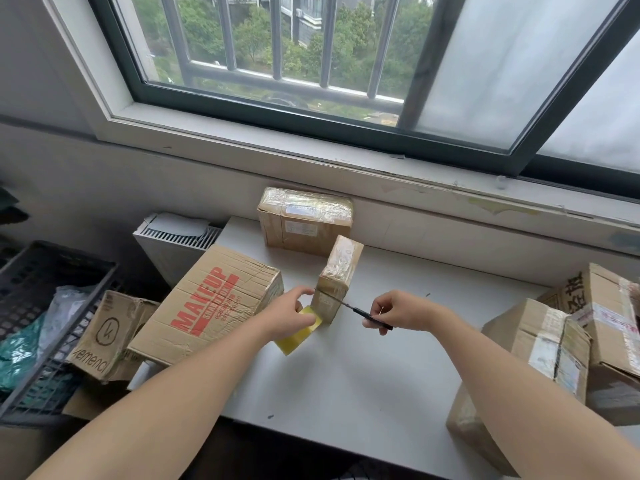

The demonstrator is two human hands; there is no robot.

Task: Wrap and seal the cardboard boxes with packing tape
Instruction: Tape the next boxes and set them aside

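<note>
Small taped box stands on end at centre of frame, on white table. We see left hand just left of box base, fingers curled round yellow tape roll, thumb tip at box edge. Right hand just right of box, pinching black scissors; blades reach across box's near face. We cannot tell whether blades touch tape. MAKEUP box lies left of centre.
</note>
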